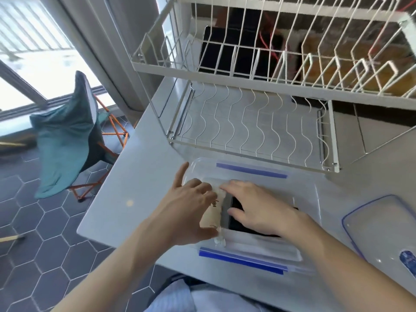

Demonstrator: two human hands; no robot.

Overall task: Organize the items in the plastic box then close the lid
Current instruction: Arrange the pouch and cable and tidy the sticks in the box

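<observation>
Left hand (191, 208) grips beige packet (212, 212) at plastic box (308, 190) left wall; right hand (254, 206), fingers flat, presses dark item (238, 224) aside, likely making room. Lid (380, 219) off, near worktop's right edge.

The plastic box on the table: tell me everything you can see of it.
The plastic box is clear and rectangular, with blue latch strips on its far and near long sides. It sits open on the white table, in front of the wire rack; its lid lies apart to the right. Inside are a beige packet and a flat black item. The left hand grips the packet; the right hand rests on the black item.
</observation>
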